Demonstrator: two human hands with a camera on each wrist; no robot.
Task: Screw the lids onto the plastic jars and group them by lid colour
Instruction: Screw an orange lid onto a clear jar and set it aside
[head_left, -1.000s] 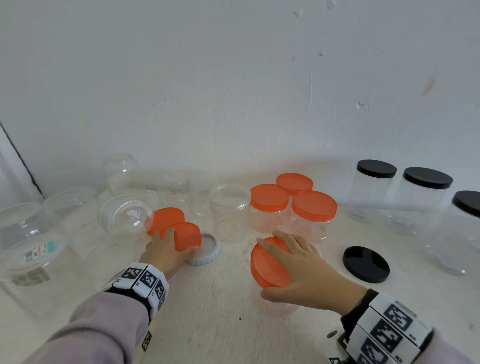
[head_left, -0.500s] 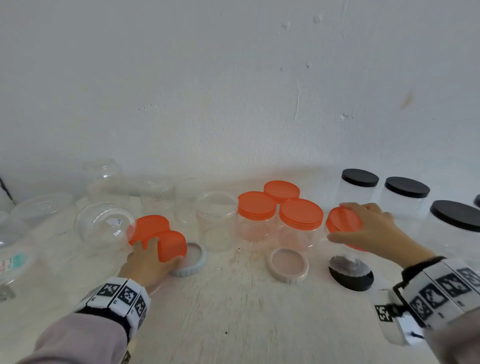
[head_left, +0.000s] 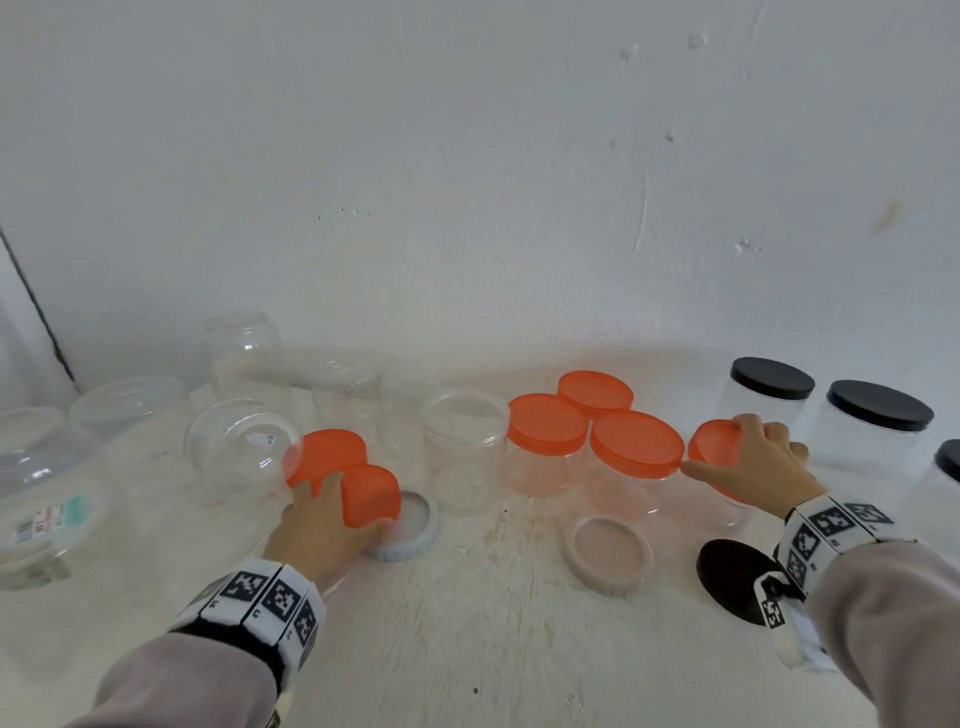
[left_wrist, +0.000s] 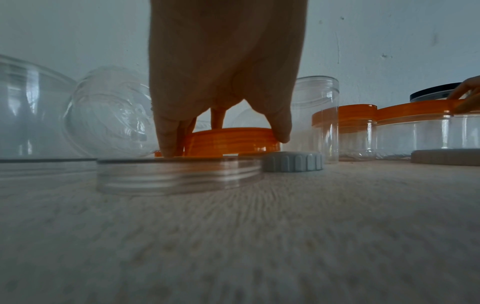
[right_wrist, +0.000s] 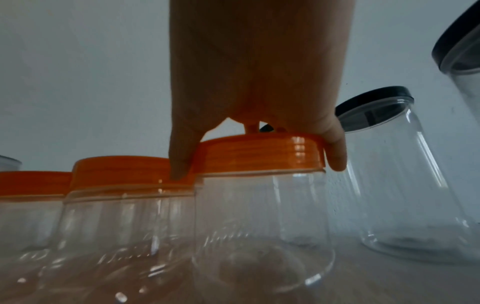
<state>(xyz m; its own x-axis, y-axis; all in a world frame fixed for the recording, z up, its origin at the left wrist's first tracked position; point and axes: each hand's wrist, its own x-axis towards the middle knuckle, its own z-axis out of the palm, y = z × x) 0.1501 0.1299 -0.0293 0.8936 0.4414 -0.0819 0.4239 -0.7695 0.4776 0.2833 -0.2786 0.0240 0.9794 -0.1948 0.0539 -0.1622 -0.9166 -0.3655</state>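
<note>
My right hand (head_left: 753, 457) grips the orange lid (right_wrist: 259, 152) of a clear jar (right_wrist: 262, 226), fingers curled over its rim, beside three orange-lidded jars (head_left: 634, 447). That jar stands tilted at the right end of the orange group, just left of the black-lidded jars (head_left: 769, 384). My left hand (head_left: 332, 514) holds a loose orange lid (head_left: 371, 493) by its edge, low over the table; a second loose orange lid (head_left: 324, 452) lies just behind it. In the left wrist view the fingers (left_wrist: 168, 135) pinch that lid (left_wrist: 231, 142) from both sides.
An open clear jar (head_left: 465, 447) stands mid-table. A grey ribbed lid (head_left: 410, 540), a beige lid (head_left: 608, 553) and a black lid (head_left: 737, 577) lie loose in front. Several lidless clear jars (head_left: 244, 447) crowd the left; a clear flat lid (left_wrist: 176, 174) sits under my left wrist.
My right hand carried the orange-lidded jar from the table's front centre to the right end of the orange group. The left hand stayed on its loose orange lid.
</note>
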